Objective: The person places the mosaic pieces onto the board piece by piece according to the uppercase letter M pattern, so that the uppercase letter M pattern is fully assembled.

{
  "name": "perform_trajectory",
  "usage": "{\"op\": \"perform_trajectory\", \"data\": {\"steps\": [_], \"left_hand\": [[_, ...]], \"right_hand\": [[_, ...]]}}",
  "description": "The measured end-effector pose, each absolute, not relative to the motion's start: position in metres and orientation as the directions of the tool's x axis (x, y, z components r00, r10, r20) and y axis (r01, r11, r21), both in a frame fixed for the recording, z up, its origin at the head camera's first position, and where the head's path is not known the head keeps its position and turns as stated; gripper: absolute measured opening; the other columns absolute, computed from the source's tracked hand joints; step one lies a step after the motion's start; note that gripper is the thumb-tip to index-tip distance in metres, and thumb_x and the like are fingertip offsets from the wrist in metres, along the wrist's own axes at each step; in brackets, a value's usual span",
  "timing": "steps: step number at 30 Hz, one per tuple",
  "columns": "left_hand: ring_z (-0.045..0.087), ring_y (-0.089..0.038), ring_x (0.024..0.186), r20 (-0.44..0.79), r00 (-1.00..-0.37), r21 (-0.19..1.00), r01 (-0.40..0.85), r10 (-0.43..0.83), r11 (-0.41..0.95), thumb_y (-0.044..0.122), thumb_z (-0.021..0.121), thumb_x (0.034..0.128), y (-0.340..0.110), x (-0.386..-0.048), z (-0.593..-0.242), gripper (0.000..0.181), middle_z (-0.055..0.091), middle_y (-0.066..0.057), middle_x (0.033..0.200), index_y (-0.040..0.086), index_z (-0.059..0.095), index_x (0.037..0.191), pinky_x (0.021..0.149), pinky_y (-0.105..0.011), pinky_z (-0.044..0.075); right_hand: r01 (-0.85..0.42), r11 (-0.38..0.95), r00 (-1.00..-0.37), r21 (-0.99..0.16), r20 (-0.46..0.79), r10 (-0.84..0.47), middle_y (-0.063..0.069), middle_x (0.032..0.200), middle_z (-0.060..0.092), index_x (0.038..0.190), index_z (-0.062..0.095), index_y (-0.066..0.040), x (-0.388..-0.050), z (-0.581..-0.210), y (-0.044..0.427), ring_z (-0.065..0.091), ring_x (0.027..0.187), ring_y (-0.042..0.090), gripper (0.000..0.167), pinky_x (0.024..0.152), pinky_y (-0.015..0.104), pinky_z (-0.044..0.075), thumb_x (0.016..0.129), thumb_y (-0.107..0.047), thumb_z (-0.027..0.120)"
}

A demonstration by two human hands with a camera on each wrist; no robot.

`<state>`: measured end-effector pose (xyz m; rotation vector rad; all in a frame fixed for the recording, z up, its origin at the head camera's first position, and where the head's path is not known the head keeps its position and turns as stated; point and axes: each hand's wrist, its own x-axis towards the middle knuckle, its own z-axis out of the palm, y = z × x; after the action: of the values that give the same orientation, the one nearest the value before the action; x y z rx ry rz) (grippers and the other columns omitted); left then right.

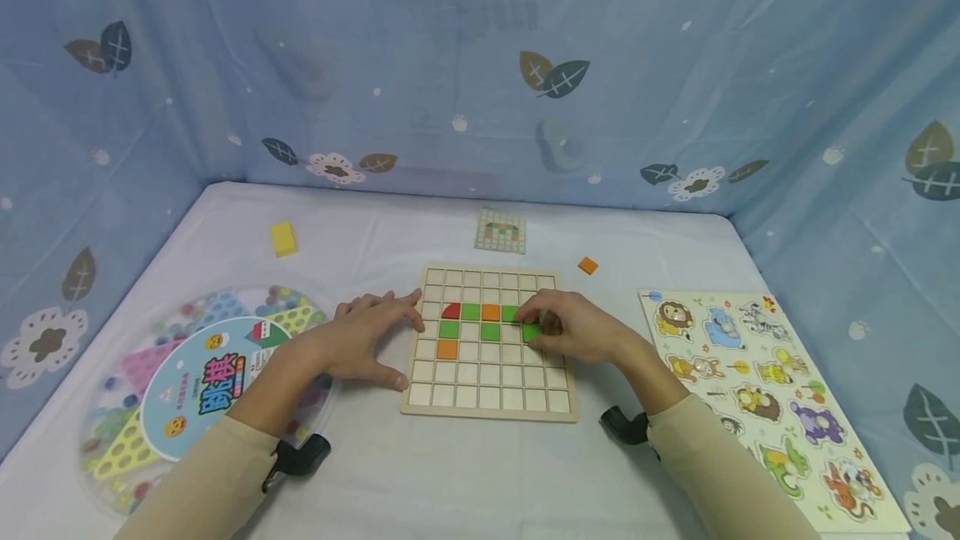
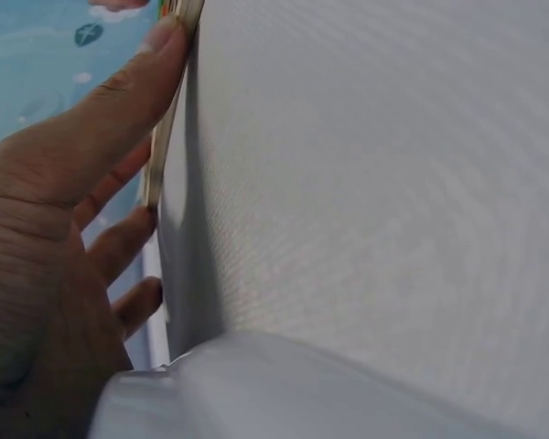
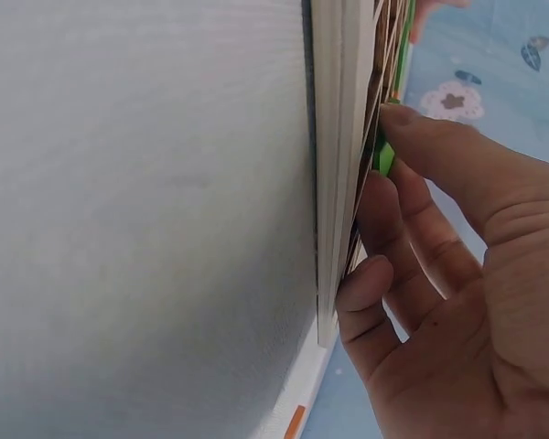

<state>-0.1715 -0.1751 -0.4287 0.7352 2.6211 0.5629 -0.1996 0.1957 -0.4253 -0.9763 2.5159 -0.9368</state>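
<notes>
A wooden grid board [image 1: 489, 397] lies on the white table. On it sit a red quarter-round tile [image 1: 452, 312], several green square tiles [image 1: 490, 332] and two orange square tiles [image 1: 447, 349]. My left hand [image 1: 358, 340] rests against the board's left edge, fingers spread, thumb near the front corner. With bent fingers my right hand [image 1: 572, 327] pinches a green square tile [image 3: 384, 157] over the board's right side; its thumb and fingertips are at the grid. Part of the board's right side is hidden under this hand.
Behind the board lie a small pattern card [image 1: 500, 232] and a loose orange tile [image 1: 588, 266]. A yellow block [image 1: 283, 238] is at the back left. A round Chinese checkers box [image 1: 183, 407] lies left, an animal puzzle board [image 1: 757, 373] right.
</notes>
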Motion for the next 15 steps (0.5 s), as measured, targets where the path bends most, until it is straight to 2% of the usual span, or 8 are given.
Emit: {"op": "perform_trajectory", "data": {"steps": [15], "left_hand": [[0.019,-0.043,0.154,-0.225,-0.797,0.466,0.417,0.560,0.780,0.060,0.088,0.0706,-0.1764,-0.1730,-0.4292,0.070,0.019,0.003,0.172,0.039,0.052,0.128,0.110,-0.076,0.019]], "right_hand": [[-0.504,0.587,-0.763,-0.634,0.009,-0.646,0.002,0.117,0.062,0.129,0.065,-0.010,-0.2025,-0.4257,0.2002,0.060,0.085,0.014,0.043,0.077,0.030,0.052,0.089,-0.015,0.081]]}}
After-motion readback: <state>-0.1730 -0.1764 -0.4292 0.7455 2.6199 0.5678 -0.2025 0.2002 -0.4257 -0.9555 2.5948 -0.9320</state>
